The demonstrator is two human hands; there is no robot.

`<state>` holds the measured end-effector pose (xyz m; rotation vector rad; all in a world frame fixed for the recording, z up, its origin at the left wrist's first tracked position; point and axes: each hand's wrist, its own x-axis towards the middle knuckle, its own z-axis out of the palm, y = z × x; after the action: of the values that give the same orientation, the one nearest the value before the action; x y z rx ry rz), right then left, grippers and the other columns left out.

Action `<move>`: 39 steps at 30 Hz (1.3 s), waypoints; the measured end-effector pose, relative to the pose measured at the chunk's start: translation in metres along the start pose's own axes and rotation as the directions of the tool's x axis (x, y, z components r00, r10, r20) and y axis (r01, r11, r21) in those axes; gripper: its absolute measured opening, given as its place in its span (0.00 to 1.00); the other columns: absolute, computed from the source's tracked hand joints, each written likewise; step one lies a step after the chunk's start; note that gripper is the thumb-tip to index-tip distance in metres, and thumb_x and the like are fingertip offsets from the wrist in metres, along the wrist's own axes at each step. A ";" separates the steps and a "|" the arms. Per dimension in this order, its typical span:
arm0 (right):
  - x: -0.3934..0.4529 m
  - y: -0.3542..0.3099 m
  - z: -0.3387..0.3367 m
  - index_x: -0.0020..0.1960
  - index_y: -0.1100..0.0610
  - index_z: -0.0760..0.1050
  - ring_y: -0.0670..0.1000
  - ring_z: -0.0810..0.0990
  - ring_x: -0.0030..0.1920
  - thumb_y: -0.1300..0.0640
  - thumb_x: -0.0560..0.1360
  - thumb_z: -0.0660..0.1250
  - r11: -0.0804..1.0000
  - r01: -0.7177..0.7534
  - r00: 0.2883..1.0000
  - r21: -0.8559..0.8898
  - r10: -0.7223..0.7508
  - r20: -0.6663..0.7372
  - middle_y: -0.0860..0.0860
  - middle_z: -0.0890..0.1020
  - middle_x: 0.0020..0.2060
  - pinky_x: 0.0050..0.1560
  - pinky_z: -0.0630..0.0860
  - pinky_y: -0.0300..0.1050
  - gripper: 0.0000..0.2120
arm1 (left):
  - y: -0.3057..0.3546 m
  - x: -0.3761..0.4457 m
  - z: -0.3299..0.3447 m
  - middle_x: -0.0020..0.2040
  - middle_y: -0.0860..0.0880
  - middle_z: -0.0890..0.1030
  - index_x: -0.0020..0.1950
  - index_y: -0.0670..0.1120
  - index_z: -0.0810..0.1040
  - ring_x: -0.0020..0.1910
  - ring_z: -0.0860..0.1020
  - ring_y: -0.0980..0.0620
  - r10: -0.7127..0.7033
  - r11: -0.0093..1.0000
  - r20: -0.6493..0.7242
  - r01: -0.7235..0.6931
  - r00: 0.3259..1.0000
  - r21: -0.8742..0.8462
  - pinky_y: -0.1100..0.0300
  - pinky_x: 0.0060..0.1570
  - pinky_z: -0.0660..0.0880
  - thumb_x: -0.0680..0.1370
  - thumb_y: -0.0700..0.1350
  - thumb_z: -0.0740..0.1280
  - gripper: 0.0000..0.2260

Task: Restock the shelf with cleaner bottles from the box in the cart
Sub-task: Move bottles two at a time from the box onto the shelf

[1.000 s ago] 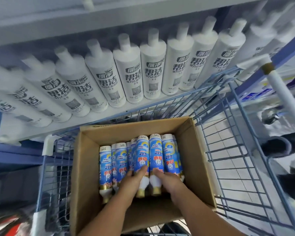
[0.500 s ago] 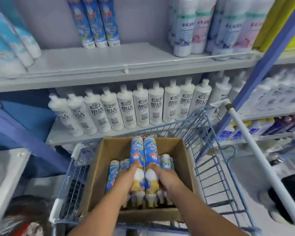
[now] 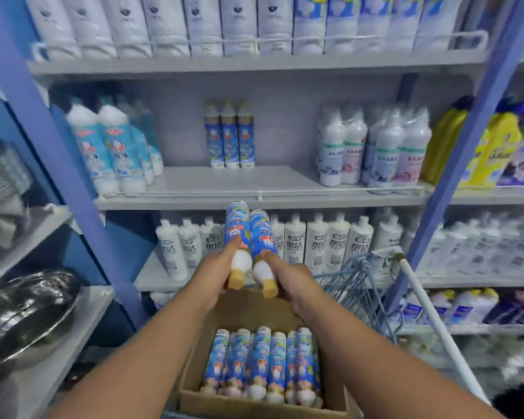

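My left hand [image 3: 214, 272] grips a blue cleaner bottle [image 3: 236, 229] by its white neck, base pointing at the shelf. Beside it, my right hand [image 3: 289, 275] grips a second blue cleaner bottle [image 3: 262, 234] the same way. Both bottles are raised above the cardboard box [image 3: 194, 367], just below the grey middle shelf [image 3: 254, 186]. Three matching bottles [image 3: 229, 137] stand upright at the back of that shelf. Several more of these bottles [image 3: 262, 365] lie in the box, which sits in the blue wire cart [image 3: 357, 285].
White bottles [image 3: 324, 240] line the lower shelf behind my hands. Light-blue bottles [image 3: 115, 149] stand left on the middle shelf and wrapped white bottles [image 3: 372, 149] stand right. Blue uprights [image 3: 52, 146] frame the bay. The cart's white handle [image 3: 430, 322] runs down the right. Steel bowls [image 3: 28, 313] sit left.
Both hands lifted one bottle each out of the box and raised them toward the middle shelf. The view tilted up from the box to the shelves.
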<state>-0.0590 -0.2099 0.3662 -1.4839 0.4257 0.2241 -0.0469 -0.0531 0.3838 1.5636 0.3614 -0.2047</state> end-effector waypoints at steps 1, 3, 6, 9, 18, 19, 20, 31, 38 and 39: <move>-0.001 -0.010 0.004 0.52 0.61 0.82 0.54 0.87 0.41 0.36 0.58 0.77 1.000 0.021 1.000 0.002 -0.021 0.012 0.56 0.87 0.41 0.48 0.84 0.54 0.34 | 0.014 0.000 -0.003 0.45 0.44 0.87 0.53 0.45 0.83 0.48 0.85 0.42 0.021 1.000 0.003 -0.021 1.000 -0.016 0.39 0.57 0.78 0.67 0.69 0.71 0.30; 0.000 -0.032 0.011 0.51 0.61 0.82 0.53 0.87 0.39 0.41 0.68 0.77 0.998 0.063 0.997 0.014 -0.064 0.045 0.56 0.87 0.41 0.43 0.84 0.48 0.25 | 0.040 0.003 -0.009 0.45 0.44 0.87 0.54 0.45 0.83 0.49 0.85 0.41 0.049 0.999 0.001 -0.049 0.999 -0.013 0.39 0.56 0.79 0.63 0.70 0.72 0.33; 0.008 -0.061 0.025 0.52 0.61 0.82 0.53 0.87 0.38 0.43 0.70 0.76 0.994 0.106 0.994 0.041 -0.107 0.032 0.56 0.87 0.41 0.41 0.84 0.48 0.23 | 0.071 0.013 -0.020 0.43 0.44 0.87 0.52 0.45 0.83 0.46 0.85 0.42 0.109 0.994 -0.016 -0.109 0.994 0.010 0.44 0.48 0.82 0.65 0.70 0.71 0.31; 0.024 -0.085 0.041 0.56 0.62 0.80 0.56 0.87 0.40 0.42 0.68 0.77 0.988 0.129 0.991 0.083 -0.130 0.006 0.57 0.87 0.42 0.41 0.85 0.51 0.27 | 0.093 0.032 -0.030 0.42 0.46 0.87 0.53 0.46 0.83 0.40 0.85 0.47 0.124 0.992 0.011 -0.124 0.992 0.004 0.56 0.35 0.79 0.72 0.66 0.70 0.25; 0.093 -0.119 0.089 0.52 0.62 0.81 0.56 0.88 0.41 0.42 0.65 0.78 0.989 0.119 0.988 0.084 -0.109 -0.113 0.57 0.87 0.41 0.48 0.84 0.57 0.26 | 0.124 0.127 -0.056 0.33 0.45 0.83 0.49 0.45 0.84 0.31 0.78 0.47 0.069 0.997 0.075 -0.073 0.995 0.040 0.57 0.36 0.71 0.70 0.68 0.69 0.26; 0.100 -0.121 0.095 0.52 0.62 0.81 0.57 0.88 0.41 0.41 0.64 0.78 0.991 0.114 0.987 0.075 -0.104 -0.126 0.57 0.87 0.41 0.48 0.84 0.57 0.28 | 0.125 0.137 -0.057 0.32 0.45 0.83 0.49 0.45 0.84 0.30 0.77 0.47 0.058 0.997 0.082 -0.062 0.995 0.041 0.58 0.35 0.70 0.71 0.67 0.68 0.25; 0.106 -0.123 0.099 0.52 0.62 0.81 0.57 0.88 0.41 0.41 0.63 0.78 0.992 0.106 0.986 0.069 -0.096 -0.138 0.58 0.87 0.41 0.48 0.84 0.57 0.28 | 0.126 0.146 -0.057 0.31 0.46 0.82 0.49 0.45 0.83 0.29 0.77 0.48 0.043 0.998 0.090 -0.047 0.995 0.043 0.58 0.34 0.70 0.73 0.66 0.68 0.24; 0.148 -0.155 0.117 0.52 0.63 0.80 0.55 0.84 0.32 0.43 0.69 0.75 1.000 0.028 0.977 0.002 -0.027 -0.210 0.60 0.86 0.39 0.36 0.83 0.48 0.24 | 0.142 0.213 -0.054 0.34 0.41 0.81 0.49 0.43 0.80 0.35 0.78 0.44 -0.047 0.993 0.172 0.028 0.984 0.111 0.62 0.26 0.68 0.76 0.64 0.66 0.24; 0.156 -0.178 0.107 0.50 0.61 0.79 0.56 0.84 0.32 0.37 0.73 0.64 0.910 -0.027 0.987 -0.415 -0.042 -0.158 0.56 0.85 0.33 0.38 0.81 0.45 0.26 | 0.143 0.216 -0.050 0.37 0.36 0.84 0.53 0.39 0.78 0.25 0.76 0.45 -0.052 0.951 0.114 0.014 0.992 0.309 0.61 0.25 0.71 0.76 0.63 0.63 0.26; 0.157 -0.179 0.106 0.49 0.61 0.79 0.56 0.85 0.33 0.36 0.74 0.63 0.885 -0.024 0.988 -0.466 -0.051 -0.147 0.56 0.85 0.33 0.38 0.81 0.45 0.26 | 0.144 0.216 -0.051 0.37 0.36 0.85 0.54 0.39 0.77 0.25 0.76 0.45 -0.047 0.938 0.116 0.004 0.992 0.346 0.61 0.25 0.72 0.76 0.64 0.61 0.27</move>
<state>0.1695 -0.1375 0.4686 -1.9889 0.5095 0.2089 0.2002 0.0196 0.4443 1.8827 0.2578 -0.4006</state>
